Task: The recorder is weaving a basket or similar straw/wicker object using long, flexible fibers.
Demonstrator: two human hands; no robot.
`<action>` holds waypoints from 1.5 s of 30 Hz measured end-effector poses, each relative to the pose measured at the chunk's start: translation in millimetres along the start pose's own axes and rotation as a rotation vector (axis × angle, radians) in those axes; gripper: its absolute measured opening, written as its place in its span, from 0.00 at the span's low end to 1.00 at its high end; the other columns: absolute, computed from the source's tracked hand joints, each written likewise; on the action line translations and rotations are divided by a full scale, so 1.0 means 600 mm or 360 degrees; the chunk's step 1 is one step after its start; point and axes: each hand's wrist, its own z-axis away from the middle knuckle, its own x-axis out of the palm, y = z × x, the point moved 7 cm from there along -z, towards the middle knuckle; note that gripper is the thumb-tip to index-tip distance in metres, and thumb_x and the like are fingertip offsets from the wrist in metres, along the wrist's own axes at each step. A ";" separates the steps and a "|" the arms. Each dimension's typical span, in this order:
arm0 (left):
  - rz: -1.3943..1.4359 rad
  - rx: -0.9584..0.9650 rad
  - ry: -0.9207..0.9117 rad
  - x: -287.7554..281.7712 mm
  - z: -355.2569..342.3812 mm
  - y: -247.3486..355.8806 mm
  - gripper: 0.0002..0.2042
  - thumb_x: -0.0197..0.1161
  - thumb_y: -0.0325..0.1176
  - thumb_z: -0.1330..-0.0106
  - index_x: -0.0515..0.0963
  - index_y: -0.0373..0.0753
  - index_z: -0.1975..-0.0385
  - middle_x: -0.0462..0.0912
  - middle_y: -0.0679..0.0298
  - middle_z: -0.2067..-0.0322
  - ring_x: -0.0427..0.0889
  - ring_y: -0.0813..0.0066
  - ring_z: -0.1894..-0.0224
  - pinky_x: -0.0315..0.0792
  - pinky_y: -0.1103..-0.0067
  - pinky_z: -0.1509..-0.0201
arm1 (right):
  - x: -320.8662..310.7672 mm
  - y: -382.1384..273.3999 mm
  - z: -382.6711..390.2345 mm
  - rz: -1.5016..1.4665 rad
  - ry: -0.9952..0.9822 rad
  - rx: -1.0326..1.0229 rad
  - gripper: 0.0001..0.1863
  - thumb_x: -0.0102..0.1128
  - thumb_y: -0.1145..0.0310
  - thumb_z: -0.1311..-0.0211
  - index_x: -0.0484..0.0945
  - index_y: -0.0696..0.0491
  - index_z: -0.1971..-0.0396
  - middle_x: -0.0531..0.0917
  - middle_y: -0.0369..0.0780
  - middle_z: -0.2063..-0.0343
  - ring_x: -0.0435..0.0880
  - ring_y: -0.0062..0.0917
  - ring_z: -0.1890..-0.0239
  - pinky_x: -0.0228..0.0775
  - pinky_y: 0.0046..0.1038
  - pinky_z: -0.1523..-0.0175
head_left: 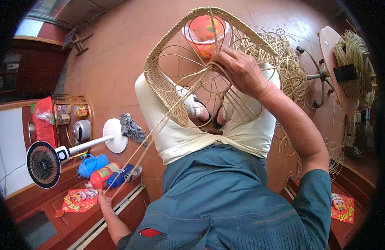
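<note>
A partly woven basket point(176, 102) with a plaited straw-coloured band and bare curved wires rests tilted across my knees. At the wires' meeting point, my right hand point(242, 71) is closed, pinching the cord and the frame there. Long strands of straw-coloured cord point(188, 92) run taut from that spot down to the lower left. My left hand point(104, 200) is closed around their far end, arm stretched out to the side. Its fingers are small in the picture and partly hidden. Below the basket's far side, a red bucket point(205, 31) with a pale liner stands on the floor.
Loose cord point(288, 66) lies heaped at the right, beside a wheeled metal base point(321, 75) and a coil of cord point(355, 71). On the left stand a fan point(43, 163), a grey cloth point(133, 128), a red bottle point(103, 175), blue bottles point(119, 176) and a rack point(88, 112).
</note>
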 end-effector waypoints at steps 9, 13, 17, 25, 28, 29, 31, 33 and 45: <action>-0.1147 0.1440 0.0189 0.369 0.270 0.240 0.14 0.58 0.37 0.18 0.84 0.31 0.51 0.88 0.51 0.60 0.85 0.62 0.57 0.78 0.64 0.48 | 0.007 0.007 -0.001 -0.0041 -0.0011 0.0049 0.11 0.69 0.61 0.26 0.80 0.49 0.53 0.83 0.41 0.61 0.89 0.41 0.59 0.83 0.41 0.56; -0.0506 0.2112 -0.0921 0.669 0.682 0.255 0.11 0.67 0.33 0.22 0.86 0.34 0.49 0.89 0.58 0.57 0.88 0.69 0.53 0.80 0.71 0.47 | 0.004 0.004 -0.009 -0.0054 -0.0017 0.0051 0.10 0.72 0.63 0.28 0.83 0.50 0.54 0.84 0.40 0.63 0.88 0.39 0.60 0.82 0.40 0.56; -0.0544 0.2345 -0.1314 0.788 0.936 0.274 0.11 0.68 0.33 0.22 0.85 0.32 0.49 0.90 0.54 0.59 0.90 0.65 0.55 0.82 0.72 0.47 | 0.005 0.015 -0.012 -0.0112 0.0009 0.0131 0.10 0.73 0.64 0.29 0.84 0.50 0.54 0.85 0.41 0.62 0.88 0.40 0.60 0.82 0.39 0.56; -0.0614 0.2050 -0.1007 0.712 0.749 0.277 0.13 0.63 0.39 0.18 0.86 0.35 0.57 0.82 0.64 0.73 0.78 0.78 0.70 0.74 0.72 0.63 | 0.015 0.055 -0.015 -0.0283 0.0055 0.0265 0.09 0.71 0.63 0.27 0.83 0.51 0.55 0.85 0.44 0.63 0.88 0.45 0.59 0.82 0.42 0.55; -0.1099 0.1939 -0.0421 0.605 0.509 0.272 0.16 0.61 0.43 0.20 0.85 0.35 0.58 0.85 0.50 0.72 0.84 0.59 0.68 0.75 0.63 0.60 | 0.010 0.056 -0.013 -0.0234 0.0060 0.0206 0.09 0.71 0.64 0.28 0.82 0.51 0.57 0.87 0.45 0.62 0.89 0.45 0.58 0.82 0.43 0.55; -0.1381 0.1914 -0.0191 0.558 0.426 0.268 0.18 0.60 0.45 0.20 0.85 0.34 0.59 0.86 0.46 0.69 0.86 0.49 0.66 0.76 0.59 0.58 | 0.010 0.057 -0.012 -0.0241 0.0081 0.0230 0.09 0.71 0.64 0.28 0.82 0.51 0.57 0.87 0.45 0.62 0.89 0.45 0.58 0.82 0.43 0.55; -0.1761 0.1660 0.0059 0.447 0.272 0.219 0.23 0.58 0.50 0.23 0.87 0.33 0.62 0.89 0.42 0.62 0.87 0.37 0.58 0.76 0.50 0.52 | 0.017 0.061 -0.012 -0.0333 0.0029 0.0298 0.09 0.70 0.65 0.28 0.81 0.52 0.57 0.88 0.45 0.62 0.89 0.45 0.58 0.81 0.43 0.54; -0.2220 0.1183 0.0333 0.333 0.153 0.157 0.26 0.59 0.55 0.25 0.90 0.35 0.53 0.91 0.43 0.51 0.88 0.38 0.45 0.79 0.51 0.39 | 0.015 0.062 -0.013 -0.0240 0.0053 0.0315 0.08 0.69 0.66 0.28 0.81 0.53 0.57 0.88 0.44 0.63 0.90 0.44 0.58 0.81 0.43 0.53; -0.0611 0.2885 -0.0351 0.738 0.824 0.385 0.14 0.70 0.34 0.27 0.86 0.37 0.46 0.87 0.53 0.48 0.84 0.51 0.42 0.74 0.59 0.34 | 0.020 0.054 -0.018 -0.0318 0.0021 0.0294 0.08 0.70 0.66 0.29 0.81 0.52 0.57 0.87 0.44 0.62 0.89 0.45 0.57 0.82 0.44 0.53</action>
